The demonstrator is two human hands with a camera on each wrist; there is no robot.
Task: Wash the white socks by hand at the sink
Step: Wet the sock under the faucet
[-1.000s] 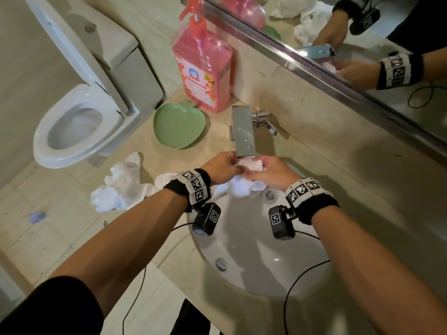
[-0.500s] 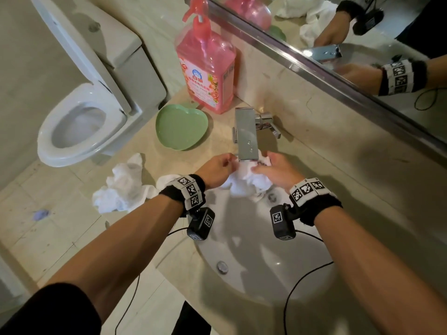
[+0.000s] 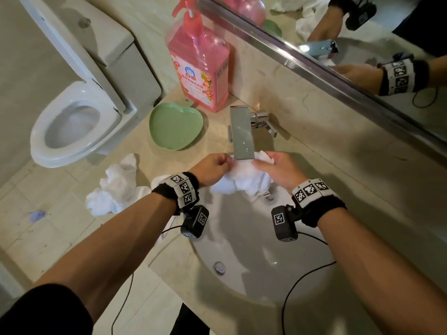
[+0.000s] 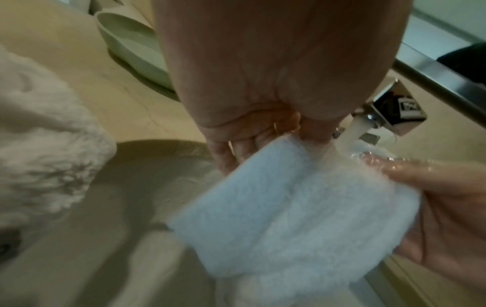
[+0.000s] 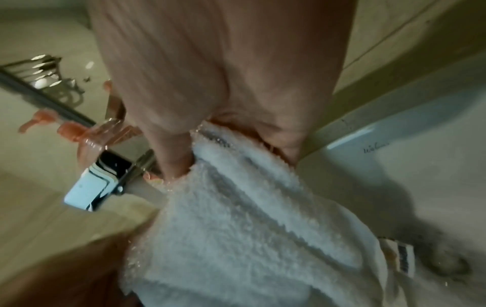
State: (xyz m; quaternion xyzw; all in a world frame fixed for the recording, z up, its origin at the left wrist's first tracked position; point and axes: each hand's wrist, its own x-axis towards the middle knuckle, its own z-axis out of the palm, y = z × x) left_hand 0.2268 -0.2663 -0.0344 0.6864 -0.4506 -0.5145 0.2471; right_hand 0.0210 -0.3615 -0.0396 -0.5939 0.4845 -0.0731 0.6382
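A fluffy white sock point(image 3: 244, 181) hangs bunched under the square chrome tap point(image 3: 240, 131) at the back of the white sink point(image 3: 254, 267). My left hand point(image 3: 212, 169) pinches its left edge between thumb and fingers. My right hand point(image 3: 273, 166) grips its right side. In the left wrist view water runs from the spout point(image 4: 389, 118) onto the sock point(image 4: 294, 207) and over the right hand's fingers point(image 4: 434, 172). The right wrist view shows wet sock fabric point(image 5: 249, 218) held in the right hand. More white socks point(image 3: 116, 187) lie crumpled on the counter to the left.
A pink pump bottle of detergent point(image 3: 199, 66) stands at the back of the beige counter point(image 3: 362, 189), with a green heart-shaped dish point(image 3: 174, 125) beside it. A toilet point(image 3: 72, 122) with its lid up is left of the counter. A mirror point(image 3: 362, 32) runs along the wall.
Both hands have lifted the sock up and back, from over the basin to right under the tap's spout, and spread it a little wider between them.
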